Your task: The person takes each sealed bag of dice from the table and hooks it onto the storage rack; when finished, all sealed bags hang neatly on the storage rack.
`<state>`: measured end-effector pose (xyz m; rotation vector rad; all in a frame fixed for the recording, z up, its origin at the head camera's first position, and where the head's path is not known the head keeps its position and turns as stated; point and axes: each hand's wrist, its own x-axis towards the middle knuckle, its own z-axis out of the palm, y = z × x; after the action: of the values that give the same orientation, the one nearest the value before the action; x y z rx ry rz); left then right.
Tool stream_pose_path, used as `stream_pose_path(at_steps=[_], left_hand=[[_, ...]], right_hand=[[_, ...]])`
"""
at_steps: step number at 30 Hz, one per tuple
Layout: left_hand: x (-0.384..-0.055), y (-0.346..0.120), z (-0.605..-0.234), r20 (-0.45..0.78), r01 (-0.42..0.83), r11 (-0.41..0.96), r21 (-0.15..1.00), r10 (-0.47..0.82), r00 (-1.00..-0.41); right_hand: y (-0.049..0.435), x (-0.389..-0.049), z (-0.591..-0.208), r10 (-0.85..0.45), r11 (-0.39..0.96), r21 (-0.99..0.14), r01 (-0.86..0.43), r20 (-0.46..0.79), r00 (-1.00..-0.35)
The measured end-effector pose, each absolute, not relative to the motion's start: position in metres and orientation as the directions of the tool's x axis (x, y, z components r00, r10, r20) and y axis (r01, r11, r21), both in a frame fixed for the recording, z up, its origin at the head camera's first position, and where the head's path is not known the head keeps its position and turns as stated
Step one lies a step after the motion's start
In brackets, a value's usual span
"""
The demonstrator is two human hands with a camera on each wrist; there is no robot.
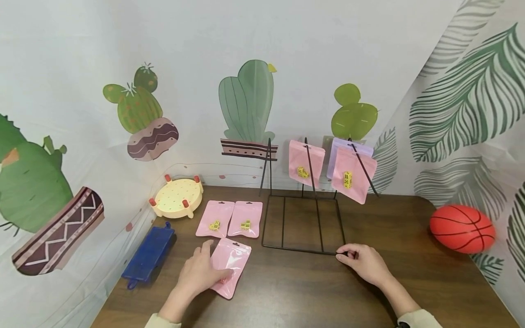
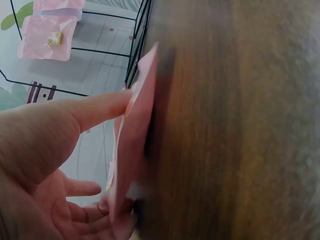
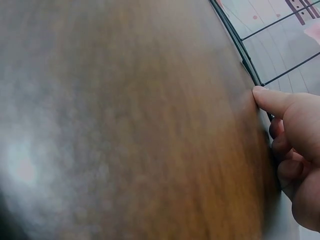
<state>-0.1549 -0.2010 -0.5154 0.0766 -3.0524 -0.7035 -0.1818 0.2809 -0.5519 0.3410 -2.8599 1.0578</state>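
Note:
My left hand (image 1: 198, 269) grips a pink zip-lock pouch (image 1: 234, 255), thumb across its front and fingers at its left edge. Under the thumb a small reddish item shows inside, mostly covered. In the left wrist view the pouch (image 2: 134, 135) appears edge-on, close over the wood. My right hand (image 1: 366, 263) pinches the front right corner of a black wire rack (image 1: 295, 248), also seen in the right wrist view. On the rack's prongs hang two pink pouches with yellow dice, one at the middle (image 1: 301, 157) and one at the right (image 1: 356, 166), with a lilac pouch (image 1: 335, 148) behind the right one.
Two more pink pouches, a left one (image 1: 219, 212) and a right one (image 1: 248, 210), lie side by side behind my left hand. A blue tray (image 1: 148, 255) and a yellow round stand (image 1: 176, 197) with red-tipped legs sit at the left. A red basketball-patterned ball (image 1: 462, 228) is far right.

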Motion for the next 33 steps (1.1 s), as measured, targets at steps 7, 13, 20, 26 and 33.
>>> stream_pose_path(at_steps=[7,13,20,26,33], left_hand=[[-0.153,-0.202,-0.515,-0.06,-0.018,0.843,0.538,0.018,-0.998],[-0.15,-0.205,-0.51,-0.105,0.043,0.768,0.638,0.143,-0.984],[-0.151,-0.201,-0.508,-0.085,0.16,0.639,0.752,0.336,-0.938],[-0.153,-0.19,-0.505,-0.035,0.211,0.519,0.828,0.423,-0.905],[-0.155,-0.162,-0.496,0.029,0.212,0.345,0.914,0.468,-0.883]], right_hand=[[0.281,-0.182,-0.552,-0.182,0.736,-0.635,-0.236,0.15,-0.972],[0.282,-0.181,-0.553,-0.185,0.731,-0.638,-0.242,0.156,-0.97],[0.282,-0.182,-0.553,-0.187,0.731,-0.633,-0.255,0.172,-0.967],[0.282,-0.182,-0.554,-0.187,0.732,-0.631,-0.259,0.179,-0.966],[0.282,-0.181,-0.555,-0.181,0.734,-0.628,-0.259,0.188,-0.965]])
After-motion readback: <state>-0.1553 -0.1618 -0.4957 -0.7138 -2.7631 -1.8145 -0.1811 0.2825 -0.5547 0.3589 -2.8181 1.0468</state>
